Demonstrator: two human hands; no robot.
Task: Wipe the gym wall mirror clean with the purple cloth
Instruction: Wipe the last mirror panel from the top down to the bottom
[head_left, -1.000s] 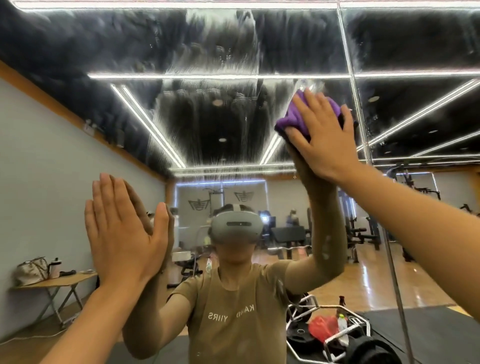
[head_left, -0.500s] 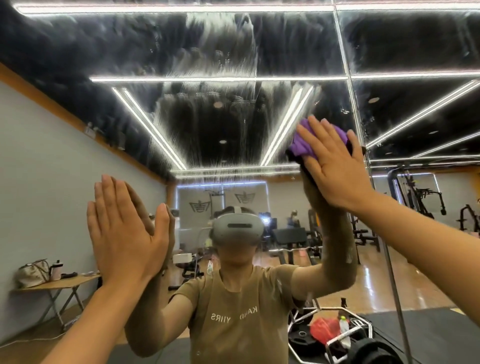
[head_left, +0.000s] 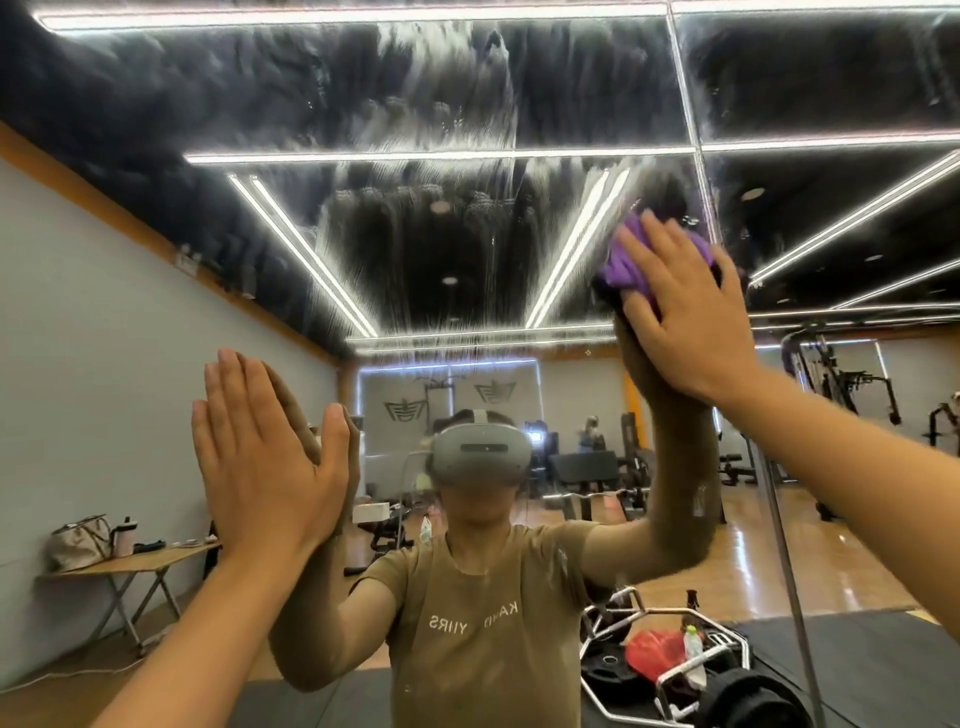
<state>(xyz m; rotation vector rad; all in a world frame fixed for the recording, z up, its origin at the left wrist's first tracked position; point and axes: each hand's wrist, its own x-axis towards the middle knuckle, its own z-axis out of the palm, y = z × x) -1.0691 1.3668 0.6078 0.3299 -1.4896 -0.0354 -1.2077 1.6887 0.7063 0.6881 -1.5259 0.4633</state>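
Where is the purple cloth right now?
In the head view, upper right: the purple cloth is pressed against the mirror under the right hand, left of the vertical panel seam.

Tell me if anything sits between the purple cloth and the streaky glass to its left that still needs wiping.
Nothing visible does. The right hand presses the purple cloth flat on the mirror, and the streaked glass to its left is bare. The left hand rests flat on the glass much lower, clear of that stretch.

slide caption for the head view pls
Right hand presses crumpled purple cloth on streaky wall mirror; flat left hand braces.
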